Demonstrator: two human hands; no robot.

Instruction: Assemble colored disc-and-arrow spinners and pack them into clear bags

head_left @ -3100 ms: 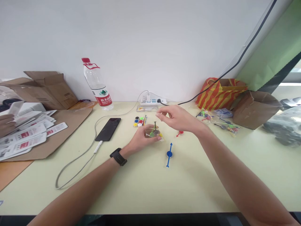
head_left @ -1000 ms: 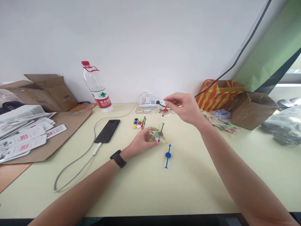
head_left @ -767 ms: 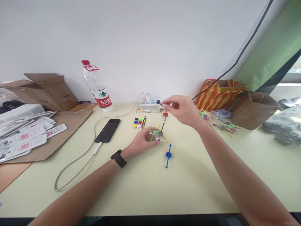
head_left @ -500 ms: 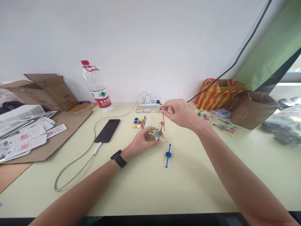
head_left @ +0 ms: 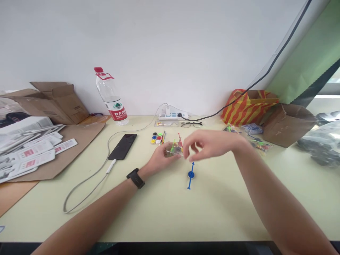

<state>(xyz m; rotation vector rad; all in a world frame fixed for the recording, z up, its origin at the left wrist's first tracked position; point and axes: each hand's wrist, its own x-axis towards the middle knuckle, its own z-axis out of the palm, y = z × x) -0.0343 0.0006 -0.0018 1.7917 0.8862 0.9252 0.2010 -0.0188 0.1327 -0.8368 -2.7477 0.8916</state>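
Observation:
My left hand [head_left: 160, 158], with a black watch [head_left: 135, 177] on its wrist, rests on the table and pinches a small clear bag of coloured stick tops [head_left: 175, 150]. A red top [head_left: 180, 141] stands up out of that bag. My right hand [head_left: 209, 143] hovers just right of the bag with its fingers loosely curled and apart; I see nothing in them. A blue top [head_left: 191, 174] lies on the table in front of both hands.
Small coloured discs [head_left: 157, 138], a phone [head_left: 122, 146] on a cable, a water bottle [head_left: 111, 97], a power strip [head_left: 172, 114] and glasses [head_left: 191, 124] lie behind. A striped bag [head_left: 248, 104], a cardboard box [head_left: 288, 122] and packets [head_left: 255, 138] are right; printed cards [head_left: 32, 150] left.
My right hand carried the red top down from above the power strip to the bag and let go of it; the top now stands in the bag. My left hand stayed put.

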